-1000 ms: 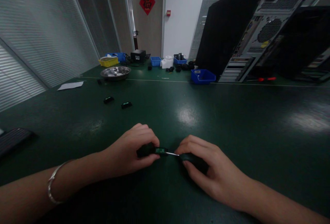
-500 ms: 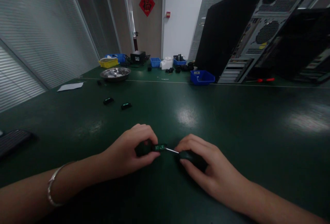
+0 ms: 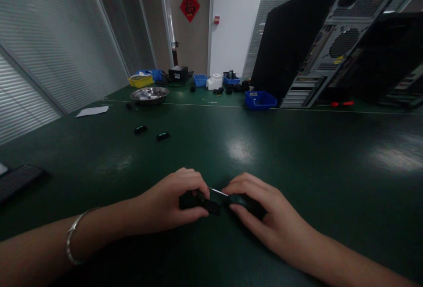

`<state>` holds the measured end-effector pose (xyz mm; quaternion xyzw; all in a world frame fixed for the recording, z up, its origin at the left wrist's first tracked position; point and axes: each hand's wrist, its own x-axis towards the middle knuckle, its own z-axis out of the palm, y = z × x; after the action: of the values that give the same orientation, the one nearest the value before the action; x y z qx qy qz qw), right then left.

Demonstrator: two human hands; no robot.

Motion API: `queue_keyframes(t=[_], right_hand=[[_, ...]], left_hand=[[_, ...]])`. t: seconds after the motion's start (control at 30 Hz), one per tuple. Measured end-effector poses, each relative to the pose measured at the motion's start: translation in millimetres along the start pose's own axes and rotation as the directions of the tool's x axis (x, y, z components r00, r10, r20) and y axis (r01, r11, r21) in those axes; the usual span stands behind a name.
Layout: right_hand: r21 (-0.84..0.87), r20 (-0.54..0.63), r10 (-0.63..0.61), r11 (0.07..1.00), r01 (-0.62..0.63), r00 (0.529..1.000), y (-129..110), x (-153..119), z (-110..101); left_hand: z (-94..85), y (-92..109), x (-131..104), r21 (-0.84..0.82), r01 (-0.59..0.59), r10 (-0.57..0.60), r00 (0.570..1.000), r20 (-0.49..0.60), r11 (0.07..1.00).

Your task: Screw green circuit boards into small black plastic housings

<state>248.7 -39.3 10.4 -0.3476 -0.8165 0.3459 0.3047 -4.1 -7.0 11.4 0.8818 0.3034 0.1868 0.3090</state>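
My left hand [image 3: 185, 196], a silver bangle on its wrist, pinches a small black part [image 3: 211, 207] that sticks out past the fingertips to the right. My right hand [image 3: 261, 203] is wrapped round the dark handle of a screwdriver [image 3: 243, 200]. The thin metal shaft points left, and its tip ends at my left fingers, where it is partly hidden. Two small black pieces with green on top lie farther off on the dark green table: one piece [image 3: 140, 129] on the left, the other piece [image 3: 163, 136] to its right.
A keyboard [image 3: 20, 181] is at the left edge. Farther back are white paper [image 3: 92, 111], a metal bowl [image 3: 150, 95], a yellow tray [image 3: 141, 81], a blue bin [image 3: 260, 101] and a black computer case [image 3: 294, 36]. A red-handled tool [image 3: 343, 103] lies right.
The black part in my left hand has turned and tilted down, so its green face no longer shows. My left hand has shifted slightly right. My right hand has barely moved.
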Motion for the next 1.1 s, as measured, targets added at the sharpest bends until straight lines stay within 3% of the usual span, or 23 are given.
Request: queue_keyframes(t=[0.17, 0.33, 0.5, 0.67, 0.93, 1.1], right_hand=[[-0.037, -0.073, 0.047, 0.998, -0.050, 0.996, 1.6, -0.5, -0.8], [-0.036, -0.079, 0.042, 0.998, -0.045, 0.996, 1.6, 0.2, -1.6], [-0.043, -0.078, 0.044, 0.998, -0.047, 0.996, 3.4, -0.6, -2.6], [-0.031, -0.064, 0.047, 0.998, -0.049, 0.997, 2.3, -1.8, -2.1], [-0.015, -0.051, 0.038, 0.999, -0.039, 0.998, 3.8, -1.4, -2.9], [-0.015, -0.053, 0.047, 0.999, -0.048, 0.997, 3.3, -2.2, -3.6]], left_hand=[[0.7, -0.8, -2.6, -0.069, 0.080, -0.081, 0.997, -0.016, 0.994], [-11.5, 0.3, -4.2, 0.006, 0.024, -0.024, 0.998, 0.055, 1.000], [-30.4, -13.4, -3.3, 0.037, -0.009, 0.003, 0.990, 0.144, 0.999], [-33.6, -22.5, -1.3, 0.043, -0.023, 0.015, 0.984, 0.175, 0.999], [-29.1, -11.1, -1.1, 0.038, -0.048, 0.042, 0.987, 0.158, 0.998], [-20.6, -5.4, -0.7, 0.011, -0.087, 0.086, 0.995, 0.041, 0.996]])
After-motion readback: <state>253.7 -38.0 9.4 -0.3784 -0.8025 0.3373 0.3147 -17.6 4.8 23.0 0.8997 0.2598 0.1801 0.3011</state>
